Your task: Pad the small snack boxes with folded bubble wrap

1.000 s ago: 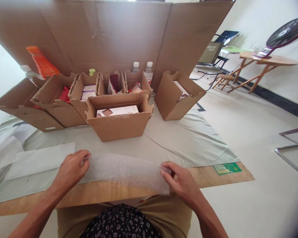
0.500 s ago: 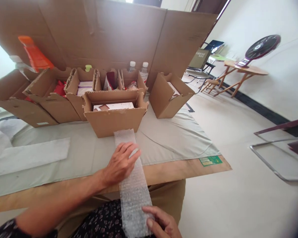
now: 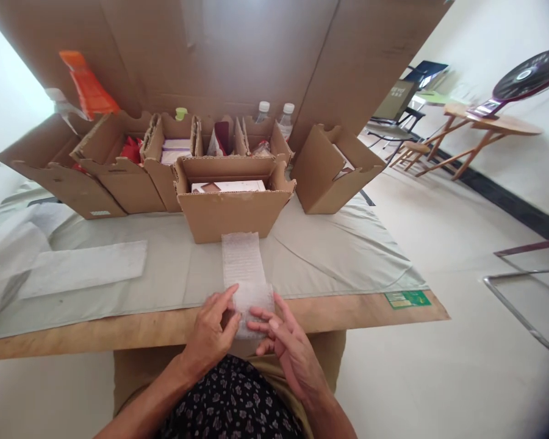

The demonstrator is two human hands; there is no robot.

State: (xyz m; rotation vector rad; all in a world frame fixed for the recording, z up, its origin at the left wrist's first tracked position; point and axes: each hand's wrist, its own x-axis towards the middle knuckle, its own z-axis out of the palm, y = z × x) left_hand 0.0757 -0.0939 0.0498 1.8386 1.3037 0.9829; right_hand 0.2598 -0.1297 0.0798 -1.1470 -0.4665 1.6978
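Two hands are on the bubble wrap strip (image 3: 242, 259) right now, down at its near end by the table edge (image 3: 370, 308). I judge the folding barely begun: only that near end looks bunched up. The rest lies flat on the grey cloth (image 3: 338, 256) and runs away until it meets the front of the cardboard box (image 3: 233, 216). I see the left hand (image 3: 210, 332) curl in from the side, thumb and fingers pinched on the bunched end. Beside it the right hand (image 3: 286, 344) sits palm-down, fingers spread and loose, only the tips resting on the wrap.
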